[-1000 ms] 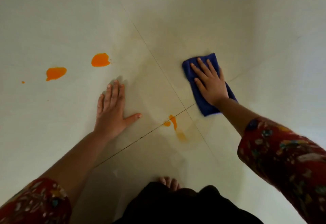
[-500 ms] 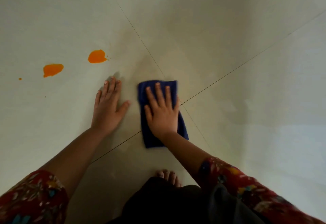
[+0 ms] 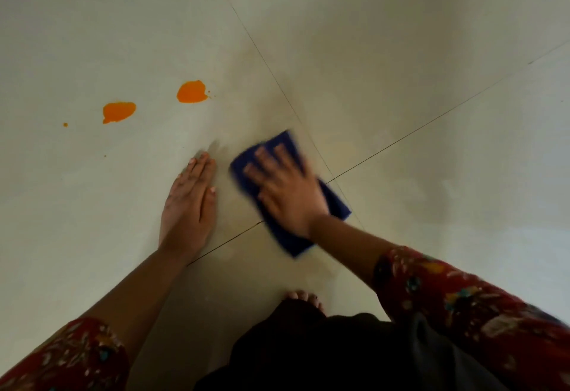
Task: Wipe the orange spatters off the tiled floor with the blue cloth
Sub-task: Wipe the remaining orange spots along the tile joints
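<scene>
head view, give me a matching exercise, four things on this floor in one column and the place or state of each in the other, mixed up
Column one
1. left hand
2. right hand
3. blue cloth
4. orange spatter

Column two
a. pressed under a palm, across a tile joint
b. flat on the tiled floor, fingers straight
c. unwiped, beyond the left fingertips
d. spread on top of the cloth, motion-blurred

Pairs: 1-b, 2-d, 3-a, 4-c

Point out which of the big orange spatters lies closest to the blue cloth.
The rounder orange blob farther right, with tiny droplets at its right edge. The other big blob and the small speck lie farther left of the blue cloth.
</scene>
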### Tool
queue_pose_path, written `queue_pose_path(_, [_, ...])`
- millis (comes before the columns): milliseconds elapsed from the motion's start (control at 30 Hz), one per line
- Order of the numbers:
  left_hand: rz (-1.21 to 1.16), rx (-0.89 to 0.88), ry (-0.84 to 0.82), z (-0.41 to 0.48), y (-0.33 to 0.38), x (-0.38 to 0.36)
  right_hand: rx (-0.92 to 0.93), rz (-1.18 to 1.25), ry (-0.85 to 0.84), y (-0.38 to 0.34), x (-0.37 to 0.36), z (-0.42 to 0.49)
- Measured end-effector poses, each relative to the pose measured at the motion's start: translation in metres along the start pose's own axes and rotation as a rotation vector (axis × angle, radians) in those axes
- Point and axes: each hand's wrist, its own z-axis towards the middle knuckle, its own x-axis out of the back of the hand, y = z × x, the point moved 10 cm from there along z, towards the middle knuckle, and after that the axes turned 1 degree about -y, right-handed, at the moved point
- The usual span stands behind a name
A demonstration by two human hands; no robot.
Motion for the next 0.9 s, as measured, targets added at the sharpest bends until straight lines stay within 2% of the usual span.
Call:
queue_pose_path(67, [-0.005,0.004,0.0,-0.001,-0.001,0.003,0.441,-0.057,-0.121,-0.056,-0.019,-0.047])
queue_pose_path(100, [0.002,0.002,-0.008,-0.002,-0.002,0.004,0.598,-0.065,-0.161,-0.058,-0.021,-0.07])
queue_pose_path(133, [0.009,0.0,-0.017,-0.003,-0.003,0.004,0.677,-0.061,-0.164,-0.048,-0.018,-0.083])
queue_pose_path(200, [0.023,-0.007,-0.024,-0.006,-0.002,0.003,0.602,-0.079,-0.133,-0.002,-0.01,-0.076])
queue_pose_path(300, [0.038,0.007,-0.006,-0.008,-0.004,0.002,0.263,-0.104,-0.096,0.059,0.006,-0.035])
queue_pose_path(400, [0.019,0.028,0.025,-0.007,-0.006,0.002,-0.043,-0.045,0.028,0.042,0.017,-0.002])
queue_pose_path(433, [0.005,0.036,0.029,-0.007,-0.007,0.003,-0.053,-0.012,0.048,0.02,0.013,0.002])
queue_pose_path(467, [-0.006,0.039,0.032,-0.009,-0.008,0.004,0.025,-0.005,0.033,-0.011,0.003,0.0])
queue_pose_path(533, [-0.012,0.007,0.044,-0.008,-0.005,0.008,0.334,-0.054,-0.066,-0.071,-0.019,-0.032])
queue_pose_path(600, [-0.023,-0.019,0.054,-0.004,0.0,0.013,0.525,-0.045,-0.125,-0.075,-0.024,-0.073])
queue_pose_path(633, [-0.033,-0.015,0.055,-0.003,0.001,0.014,0.534,-0.026,-0.118,-0.06,-0.021,-0.084])
queue_pose_path(767, [-0.051,-0.064,0.038,0.001,0.019,0.007,0.188,-0.069,-0.069,0.069,-0.001,-0.078])
queue_pose_path(833, [-0.048,-0.067,0.046,0.001,0.024,0.001,-0.108,-0.044,-0.023,0.116,0.015,-0.056])
queue_pose_path(900, [-0.064,-0.052,0.068,0.003,0.026,-0.002,-0.392,0.006,0.059,0.124,0.024,-0.033])
